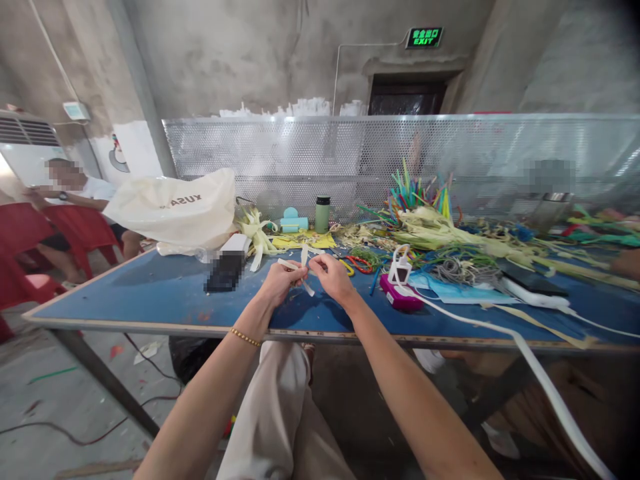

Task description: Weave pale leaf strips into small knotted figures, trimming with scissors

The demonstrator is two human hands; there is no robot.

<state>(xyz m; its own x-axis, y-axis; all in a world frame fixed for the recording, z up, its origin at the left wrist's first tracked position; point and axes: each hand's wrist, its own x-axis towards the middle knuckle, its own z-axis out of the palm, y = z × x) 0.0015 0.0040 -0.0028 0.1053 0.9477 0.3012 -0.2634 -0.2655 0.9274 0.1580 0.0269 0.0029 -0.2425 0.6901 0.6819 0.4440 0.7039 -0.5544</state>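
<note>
Forearms [203, 393] flank pale strips [305, 256] clamped in the left grip [281, 281], right grip [334, 276] unclear; the white bag [173, 223] hides its contents.

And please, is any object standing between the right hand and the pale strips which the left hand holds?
Nothing visible does: the right hand is close beside the pale strips in the left hand. Whether its fingertips touch them is too small to tell.

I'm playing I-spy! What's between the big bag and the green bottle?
Pale husks and a light-blue thing show there, in the head view.
</note>
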